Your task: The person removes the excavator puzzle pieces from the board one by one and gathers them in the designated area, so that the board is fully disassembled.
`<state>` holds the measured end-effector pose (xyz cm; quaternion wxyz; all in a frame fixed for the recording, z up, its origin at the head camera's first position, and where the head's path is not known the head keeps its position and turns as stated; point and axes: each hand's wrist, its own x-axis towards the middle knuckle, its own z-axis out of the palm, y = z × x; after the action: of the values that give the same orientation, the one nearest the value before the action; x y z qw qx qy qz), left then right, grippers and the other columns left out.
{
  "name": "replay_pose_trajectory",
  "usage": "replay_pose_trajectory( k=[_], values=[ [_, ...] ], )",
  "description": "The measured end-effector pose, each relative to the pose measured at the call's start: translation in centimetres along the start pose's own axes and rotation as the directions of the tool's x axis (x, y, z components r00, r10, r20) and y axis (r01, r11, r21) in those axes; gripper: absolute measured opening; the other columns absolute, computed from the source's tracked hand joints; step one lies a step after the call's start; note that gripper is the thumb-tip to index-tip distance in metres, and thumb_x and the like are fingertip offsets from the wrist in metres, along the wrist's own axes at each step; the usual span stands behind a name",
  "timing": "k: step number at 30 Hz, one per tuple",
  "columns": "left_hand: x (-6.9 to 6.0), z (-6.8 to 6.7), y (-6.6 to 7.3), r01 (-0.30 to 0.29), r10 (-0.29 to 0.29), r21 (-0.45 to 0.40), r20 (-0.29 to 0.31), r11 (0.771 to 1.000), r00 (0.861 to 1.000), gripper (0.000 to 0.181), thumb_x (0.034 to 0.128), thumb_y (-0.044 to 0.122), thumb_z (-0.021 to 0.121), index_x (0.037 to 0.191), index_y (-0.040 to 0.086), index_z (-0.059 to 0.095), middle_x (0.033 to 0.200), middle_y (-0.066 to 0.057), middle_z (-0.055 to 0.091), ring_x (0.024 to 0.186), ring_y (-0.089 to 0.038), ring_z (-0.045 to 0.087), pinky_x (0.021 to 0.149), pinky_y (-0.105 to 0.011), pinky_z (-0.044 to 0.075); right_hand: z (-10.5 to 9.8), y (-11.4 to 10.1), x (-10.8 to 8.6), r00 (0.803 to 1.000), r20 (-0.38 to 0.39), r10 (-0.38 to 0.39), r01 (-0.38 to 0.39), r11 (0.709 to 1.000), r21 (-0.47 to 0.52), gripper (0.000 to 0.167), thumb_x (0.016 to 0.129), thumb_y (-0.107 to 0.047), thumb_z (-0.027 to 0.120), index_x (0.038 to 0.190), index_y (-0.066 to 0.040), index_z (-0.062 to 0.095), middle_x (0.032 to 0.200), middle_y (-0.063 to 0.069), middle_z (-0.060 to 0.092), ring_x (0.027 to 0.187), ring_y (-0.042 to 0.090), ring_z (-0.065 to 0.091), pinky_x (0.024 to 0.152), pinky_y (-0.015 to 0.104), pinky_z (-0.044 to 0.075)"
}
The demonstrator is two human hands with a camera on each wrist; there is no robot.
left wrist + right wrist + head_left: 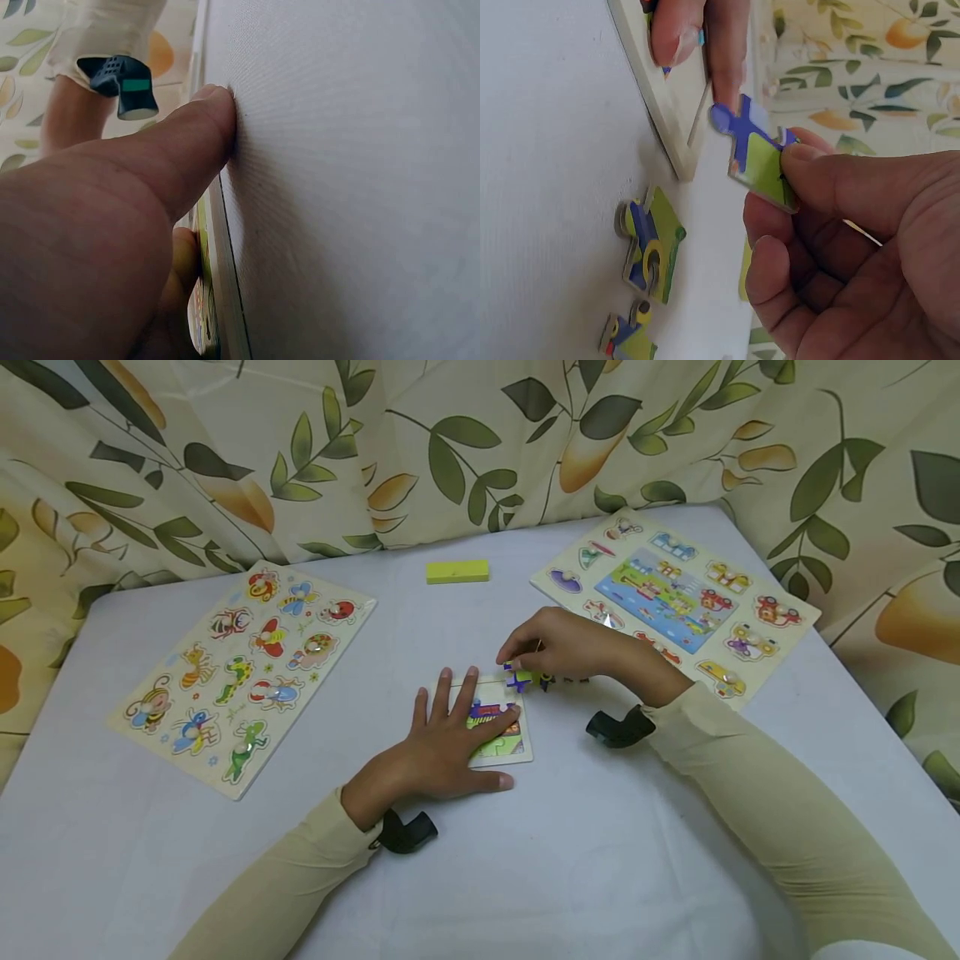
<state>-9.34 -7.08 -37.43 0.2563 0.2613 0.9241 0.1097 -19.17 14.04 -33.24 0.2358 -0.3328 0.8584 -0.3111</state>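
At the centre of the frame, the left hand (450, 752) lies spread, fingers extended, over a small puzzle board (527, 739) on the white-covered desk (540, 877). Just above and right, the right hand (566, 647) pinches a purple-and-green piece (761, 161) between thumb and fingers, near the board's upper right corner. In the right wrist view, two loose pieces (660, 244) lie at lower left. An insect board (303, 622) sits at left of the head view.
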Motion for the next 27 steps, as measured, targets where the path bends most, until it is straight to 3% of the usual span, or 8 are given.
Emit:
replay_pose_trajectory(
  k=[5,15,22,27],
  values=[
    [0.0,0.0,0.1,-0.003,0.003,0.001,0.001,1.0,1.0,0.083,0.0844,0.068,0.057,0.153,0.046,0.016,0.157,-0.009,-0.027,0.137,-0.037,-0.033,0.107,-0.062,-0.014,-0.5,0.4,-0.7,1.0,0.004,-0.001,0.001,1.0,0.0,0.022,0.095,0.001,0.057,0.112,-0.002,0.072,0.105,0.006,0.07,0.084,0.018,0.057,0.077,0.035,0.046],
    [0.0,0.0,0.1,-0.005,0.005,-0.005,-0.01,1.0,1.0,0.084,0.0838,0.068,0.059,0.153,0.045,0.017,0.158,-0.01,-0.026,0.138,-0.037,-0.032,0.106,-0.062,-0.014,-1.6,1.5,-2.0,0.999,-0.053,-0.004,0.005,1.0,0.024,0.019,0.094,0.002,0.06,0.107,-0.002,0.073,0.104,0.007,0.071,0.09,0.019,0.062,0.084,0.038,0.05],
    [0.1,0.1,0.1,-0.004,0.004,-0.005,-0.011,1.0,1.0,0.084,0.0838,0.068,0.059,0.153,0.046,0.016,0.158,-0.009,-0.026,0.137,-0.037,-0.033,0.106,-0.062,-0.014,-1.9,2.3,-2.8,0.994,-0.061,0.09,-0.089,0.996,0.024,0.017,0.094,0.001,0.06,0.106,-0.002,0.072,0.1,0.005,0.07,0.087,0.02,0.059,0.082,0.034,0.049],
    [0.1,0.1,0.0,-0.006,0.006,-0.001,-0.019,1.0,1.0,0.084,0.0836,0.068,0.059,0.153,0.046,0.017,0.158,-0.01,-0.025,0.138,-0.038,-0.032,0.106,-0.062,-0.014,-2.1,3.0,-3.5,0.992,-0.063,0.111,-0.11,0.994,0.016,0.017,0.093,0.002,0.06,0.104,-0.003,0.072,0.099,0.005,0.07,0.085,0.019,0.058,0.078,0.032,0.048]
  ],
)
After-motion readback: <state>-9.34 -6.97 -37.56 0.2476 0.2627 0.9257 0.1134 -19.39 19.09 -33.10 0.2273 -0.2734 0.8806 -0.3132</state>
